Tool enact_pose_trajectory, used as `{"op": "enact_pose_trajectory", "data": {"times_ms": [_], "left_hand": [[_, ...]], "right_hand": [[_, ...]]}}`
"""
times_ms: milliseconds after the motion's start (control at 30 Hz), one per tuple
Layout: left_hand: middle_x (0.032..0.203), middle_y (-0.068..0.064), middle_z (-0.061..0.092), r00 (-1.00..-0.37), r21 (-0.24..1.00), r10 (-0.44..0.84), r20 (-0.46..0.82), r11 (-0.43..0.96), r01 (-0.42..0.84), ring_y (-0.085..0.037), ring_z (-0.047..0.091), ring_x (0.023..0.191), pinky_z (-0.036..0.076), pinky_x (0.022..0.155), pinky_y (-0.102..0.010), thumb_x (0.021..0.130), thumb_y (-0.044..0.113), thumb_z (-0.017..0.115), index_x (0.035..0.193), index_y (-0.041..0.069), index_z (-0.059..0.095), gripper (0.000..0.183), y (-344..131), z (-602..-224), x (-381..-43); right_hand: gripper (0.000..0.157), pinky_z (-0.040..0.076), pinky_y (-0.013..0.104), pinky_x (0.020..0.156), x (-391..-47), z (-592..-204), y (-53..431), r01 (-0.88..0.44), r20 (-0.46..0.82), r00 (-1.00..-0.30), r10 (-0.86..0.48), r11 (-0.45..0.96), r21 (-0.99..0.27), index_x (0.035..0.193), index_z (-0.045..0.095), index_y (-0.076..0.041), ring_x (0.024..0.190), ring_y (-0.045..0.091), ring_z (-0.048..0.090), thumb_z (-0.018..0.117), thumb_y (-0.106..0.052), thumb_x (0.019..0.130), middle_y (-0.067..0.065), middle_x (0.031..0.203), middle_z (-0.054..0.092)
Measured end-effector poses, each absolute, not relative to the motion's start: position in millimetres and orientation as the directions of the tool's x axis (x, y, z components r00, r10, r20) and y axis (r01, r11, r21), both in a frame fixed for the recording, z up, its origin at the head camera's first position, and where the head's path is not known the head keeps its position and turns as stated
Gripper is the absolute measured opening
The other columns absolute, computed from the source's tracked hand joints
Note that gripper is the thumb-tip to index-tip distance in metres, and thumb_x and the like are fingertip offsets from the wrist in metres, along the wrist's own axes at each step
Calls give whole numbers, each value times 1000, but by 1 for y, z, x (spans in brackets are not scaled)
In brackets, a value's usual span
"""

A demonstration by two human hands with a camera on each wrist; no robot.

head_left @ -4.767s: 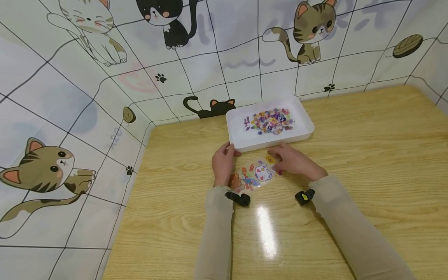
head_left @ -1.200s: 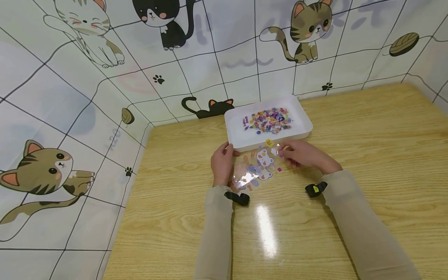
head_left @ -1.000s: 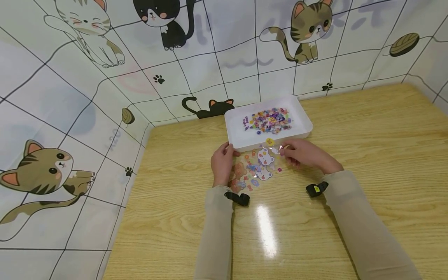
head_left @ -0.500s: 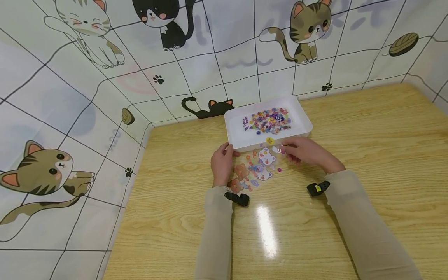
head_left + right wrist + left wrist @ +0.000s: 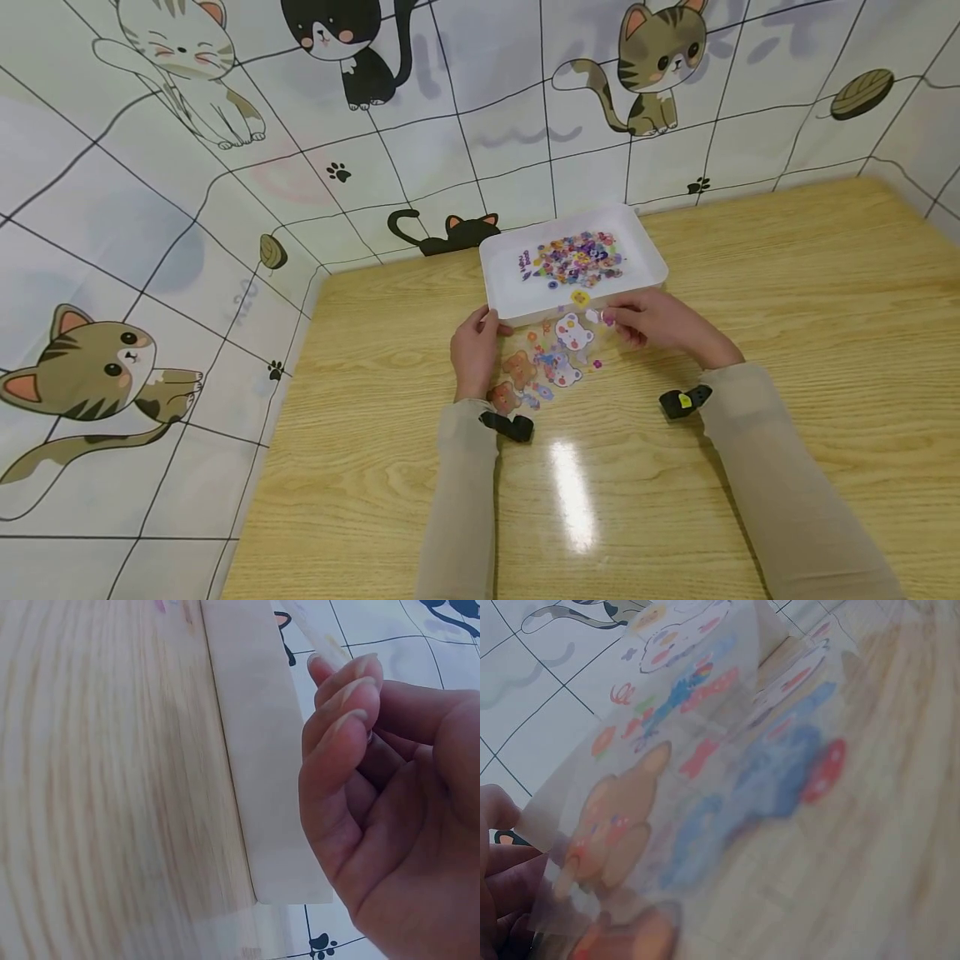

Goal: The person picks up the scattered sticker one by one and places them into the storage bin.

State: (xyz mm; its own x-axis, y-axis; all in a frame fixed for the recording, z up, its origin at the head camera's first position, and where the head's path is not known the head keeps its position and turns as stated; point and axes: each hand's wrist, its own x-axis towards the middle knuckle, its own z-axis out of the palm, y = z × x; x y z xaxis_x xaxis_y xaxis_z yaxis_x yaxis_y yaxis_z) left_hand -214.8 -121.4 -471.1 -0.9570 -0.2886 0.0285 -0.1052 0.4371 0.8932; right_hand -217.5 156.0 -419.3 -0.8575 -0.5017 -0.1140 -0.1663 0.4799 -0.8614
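My left hand (image 5: 475,353) pinches the left edge of a clear plastic sheet (image 5: 727,750) printed with cartoon bears, flowers and bows. Fingers (image 5: 510,877) on that edge show at the left of the left wrist view. My right hand (image 5: 656,319) pinches the sheet's right corner between thumb and curled fingers. In the right wrist view a pale strip of the sheet (image 5: 322,634) leaves those fingertips. Tilted, the sheet stands partly off the wooden table (image 5: 360,467). A second set of like figures shows below it; I cannot tell whether that is another layer or a reflection.
Just behind the hands stands a shallow white tray (image 5: 506,287), with many small colourful beads or charms (image 5: 577,258) heaped inside. Cat-printed wall covering (image 5: 517,150) rises at the table's back and left. Black cameras (image 5: 684,402) are strapped to both wrists.
The sheet lay nearly flat earlier; its right side has since been lifted. My right hand has moved right and slightly towards the tray. My left hand keeps almost the same place.
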Motion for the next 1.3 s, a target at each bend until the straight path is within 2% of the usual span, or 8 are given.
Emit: {"op": "enact_pose_trajectory", "data": {"times_ms": [300, 700, 900, 1133, 1300], "left_hand": [[67, 8, 66, -955, 889, -291, 49, 448, -91, -3, 55, 94, 36, 90, -31, 88, 42, 46, 115, 21, 60, 37, -122, -472, -216], [66, 11, 65, -954, 880, -296, 52, 465, -97, -3, 55, 95, 36, 90, -31, 89, 44, 45, 116, 22, 60, 38, -122, -471, -216], [68, 10, 65, -948, 868, -314, 46, 483, -117, -5, 57, 89, 38, 86, -31, 88, 44, 46, 116, 22, 61, 39, -121, -470, -215], [75, 13, 65, -947, 855, -318, 45, 503, -128, -10, 58, 88, 40, 85, -32, 88, 44, 47, 118, 22, 60, 39, -121, -470, -213], [83, 11, 66, -943, 853, -328, 53, 505, -128, -10, 58, 87, 42, 81, -32, 87, 47, 47, 117, 24, 61, 40, -123, -469, -212]], "right_hand": [[34, 42, 35, 52, -218, -418, 161, -151, -110, -868, -483, 469, -870, 109, 56, -1, 54, 17, 45, 39, -28, 96, 10, 66, 49], [36, 44, 36, 54, -219, -420, 167, -117, -114, -895, -431, 473, -873, 109, 56, -2, 56, 19, 47, 40, -31, 95, 10, 68, 50], [39, 44, 37, 54, -219, -420, 168, -78, -123, -912, -391, 459, -885, 105, 57, 1, 56, 20, 47, 40, -33, 95, 12, 68, 51], [36, 44, 36, 55, -220, -422, 168, -29, -146, -917, -371, 428, -903, 106, 58, -1, 58, 18, 46, 41, -31, 95, 13, 71, 51], [37, 44, 35, 55, -220, -423, 168, -12, -146, -920, -364, 399, -917, 108, 58, -2, 59, 17, 46, 40, -32, 95, 21, 78, 52]]}}
